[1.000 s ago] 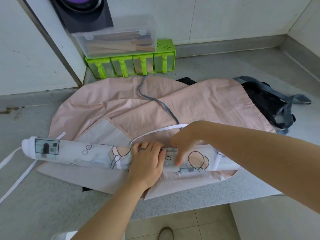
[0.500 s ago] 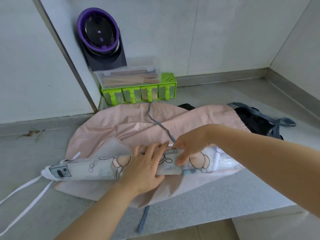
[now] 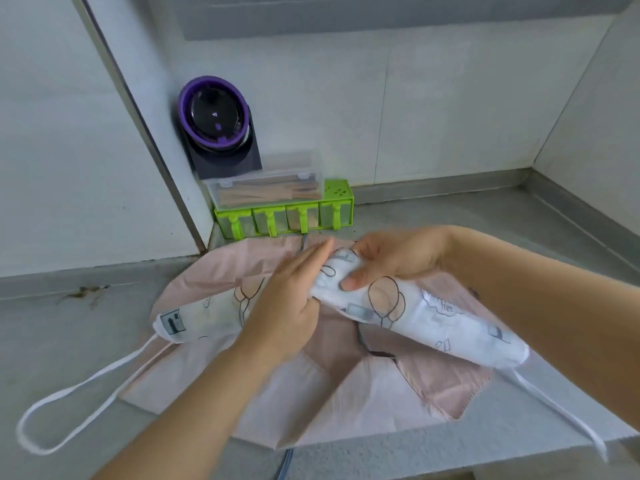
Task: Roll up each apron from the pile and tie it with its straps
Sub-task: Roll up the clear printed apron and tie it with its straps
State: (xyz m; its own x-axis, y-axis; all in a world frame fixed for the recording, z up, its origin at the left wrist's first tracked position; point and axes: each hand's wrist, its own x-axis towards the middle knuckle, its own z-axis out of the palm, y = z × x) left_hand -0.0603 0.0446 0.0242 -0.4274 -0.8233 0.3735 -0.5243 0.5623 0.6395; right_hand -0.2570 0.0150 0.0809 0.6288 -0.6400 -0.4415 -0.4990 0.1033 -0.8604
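Rolling: white apron (image 3: 433,320) is rolled into a tube, bent at its middle, lying at frame centre on the pink apron (image 3: 346,393).
Right hand (image 3: 391,258): curled round the tube beside the bend.
Left hand (image 3: 287,296): fingers straight, flat against the bend.
Straps: untied. The looped strap (image 3: 69,393) lies at 8 o'clock and the trailing strap (image 3: 554,403) at 4 o'clock.
Outstanding: tying; the pink apron appears unrolled.

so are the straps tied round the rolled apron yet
No, the white strap loop and the other strap trail loose from the ends of the rolled apron, neither wrapped round it.
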